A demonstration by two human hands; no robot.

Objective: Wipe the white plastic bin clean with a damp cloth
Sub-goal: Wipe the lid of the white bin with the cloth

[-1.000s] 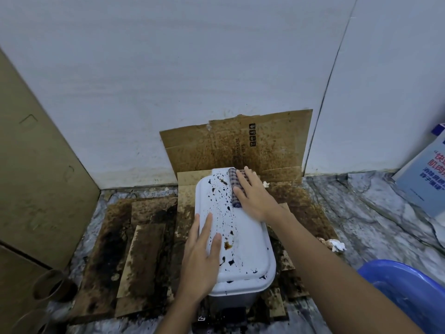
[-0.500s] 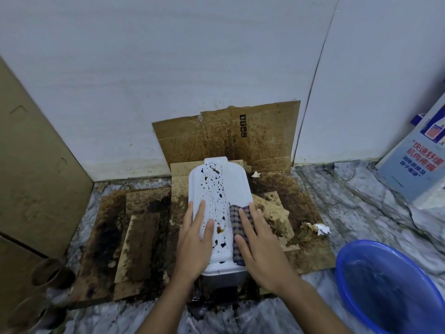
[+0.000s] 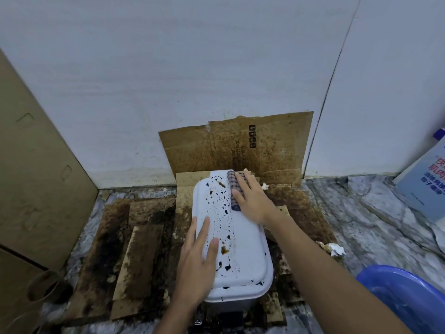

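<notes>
The white plastic bin (image 3: pixel 243 251) stands in the centre on stained cardboard, its lid spattered with dark blotches and brown spots. My left hand (image 3: pixel 198 259) lies flat with straight fingers on the lid's near left side. My right hand (image 3: pixel 252 198) presses a folded checked cloth (image 3: pixel 233 191) onto the lid's far right part with straight fingers. Most of the cloth is hidden under that hand.
Stained cardboard sheets (image 3: pixel 144 249) cover the marble floor, and one sheet (image 3: pixel 236 145) leans on the white wall. A blue basin (image 3: pixel 407 300) sits at the lower right. A crumpled tissue (image 3: pixel 336 249) lies right of the bin. A brown panel (image 3: pixel 36 165) stands at left, and a blue-and-white box (image 3: pixel 428 179) at far right.
Half a second ago my right hand held the cloth at the lid's near end; it has since slid to the far end. My left hand stays flat on the lid.
</notes>
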